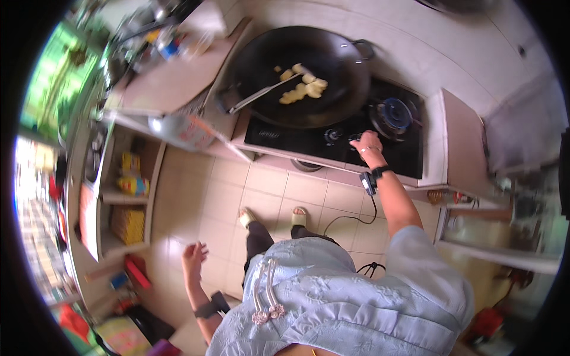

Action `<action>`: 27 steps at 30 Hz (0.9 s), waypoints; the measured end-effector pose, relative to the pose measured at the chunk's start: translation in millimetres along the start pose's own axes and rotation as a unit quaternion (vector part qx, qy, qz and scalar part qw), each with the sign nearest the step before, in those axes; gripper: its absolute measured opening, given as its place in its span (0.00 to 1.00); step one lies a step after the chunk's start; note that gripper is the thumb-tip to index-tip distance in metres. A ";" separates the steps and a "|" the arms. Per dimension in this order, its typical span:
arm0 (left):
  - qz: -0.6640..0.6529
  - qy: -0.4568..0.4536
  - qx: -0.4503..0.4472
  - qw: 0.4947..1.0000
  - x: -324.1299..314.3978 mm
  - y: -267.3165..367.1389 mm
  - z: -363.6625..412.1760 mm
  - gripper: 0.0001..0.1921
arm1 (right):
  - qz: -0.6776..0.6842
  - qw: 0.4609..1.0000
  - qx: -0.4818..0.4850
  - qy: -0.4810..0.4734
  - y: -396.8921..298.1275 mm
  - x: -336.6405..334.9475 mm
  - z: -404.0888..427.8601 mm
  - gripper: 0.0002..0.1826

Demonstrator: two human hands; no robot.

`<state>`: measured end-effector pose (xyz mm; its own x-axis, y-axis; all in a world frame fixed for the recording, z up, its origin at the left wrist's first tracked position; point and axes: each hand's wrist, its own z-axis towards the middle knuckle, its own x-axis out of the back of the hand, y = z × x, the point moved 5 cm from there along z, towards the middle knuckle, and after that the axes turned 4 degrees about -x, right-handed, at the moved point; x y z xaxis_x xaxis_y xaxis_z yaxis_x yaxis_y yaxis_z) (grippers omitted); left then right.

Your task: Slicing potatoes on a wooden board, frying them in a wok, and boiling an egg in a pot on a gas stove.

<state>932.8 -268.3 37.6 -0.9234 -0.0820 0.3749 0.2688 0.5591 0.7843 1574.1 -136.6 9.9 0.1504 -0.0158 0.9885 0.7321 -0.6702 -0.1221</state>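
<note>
My right hand [370, 143] is at the front of a black glass gas hob [285, 139], its fingers on the right control knob [355, 137], which they mostly hide. Behind that hand, a blue ring like a flame shows on the right burner [396, 114]. A large black wok [338, 100] covers the hob's left side. Pale yellow food pieces [294, 94] lie in it, beside a metal-handled utensil [262, 94] that leans over the wok's left rim. My left hand [194, 256] hangs low over the floor, fingers loosely bent, holding nothing.
A second control knob [332, 136] sits left of my right hand. Left of the wok is a counter [173, 82] crowded with containers. Open shelves [124, 196] hold yellow packages. A cable [352, 217] runs from my right wrist device. Tiled floor [267, 180] lies below.
</note>
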 end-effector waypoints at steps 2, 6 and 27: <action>-0.002 0.020 0.006 1.000 9.3 -4.5 -7.9 0.17 | 0.073 0.987 0.121 0.077 -13.4 -8.0 -31.6 0.16; -0.028 0.039 0.058 0.997 15.4 -36.4 -25.0 0.16 | 0.257 0.934 0.217 -0.125 -34.7 -96.8 -99.8 0.12; 0.029 -0.072 0.094 0.993 -26.1 -103.7 26.6 0.14 | 0.202 0.956 -0.209 0.032 35.3 -30.9 8.7 0.31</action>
<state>921.7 -302.2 -66.7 -0.9411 0.0664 0.3315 0.2795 0.7045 0.6523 1601.1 -153.3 -25.8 0.3142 -0.3714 0.8737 0.2908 -0.8384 -0.4610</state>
